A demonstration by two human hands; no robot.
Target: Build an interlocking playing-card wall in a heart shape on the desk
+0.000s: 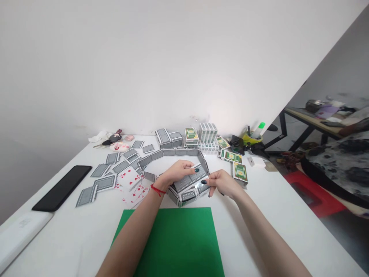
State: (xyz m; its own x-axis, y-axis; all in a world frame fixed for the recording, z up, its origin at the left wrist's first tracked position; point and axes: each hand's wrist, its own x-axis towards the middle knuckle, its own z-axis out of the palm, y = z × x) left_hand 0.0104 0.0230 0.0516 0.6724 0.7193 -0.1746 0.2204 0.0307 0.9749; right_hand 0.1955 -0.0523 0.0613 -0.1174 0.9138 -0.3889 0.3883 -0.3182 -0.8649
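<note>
A ring of grey-backed playing cards stands on edge on the white table, its cards joined side by side. At its near right side lies a folded section of joined cards. My left hand is closed on the upper edge of that section, thumb on top. My right hand pinches a shiny strip at the section's right end; it looks like clear tape, though the fingers partly cover it. Loose grey-backed cards and face-up red cards lie to the left.
A green board lies in front of me. Card boxes are stacked by the wall, with another box at right. On the left are a black phone and a white case. A yellow holder stands at the back right.
</note>
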